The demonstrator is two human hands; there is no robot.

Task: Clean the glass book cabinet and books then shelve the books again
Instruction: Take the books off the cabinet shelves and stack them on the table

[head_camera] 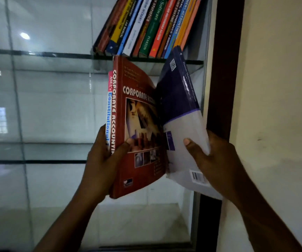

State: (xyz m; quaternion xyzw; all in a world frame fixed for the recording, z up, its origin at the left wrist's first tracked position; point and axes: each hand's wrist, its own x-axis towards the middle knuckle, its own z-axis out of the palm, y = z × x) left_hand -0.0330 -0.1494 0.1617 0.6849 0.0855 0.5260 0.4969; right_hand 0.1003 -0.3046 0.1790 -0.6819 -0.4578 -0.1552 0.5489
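The red Corporate Accounting book [139, 124] and a pink-spined Constitutional book [108, 108] behind it stand clamped in my left hand [101, 160], in front of the glass cabinet [37, 106]. My right hand [213, 157] grips a purple-and-white book [179, 99] just beside them, tilted right. Above, a row of books [146, 24] leans on a glass shelf [37, 53].
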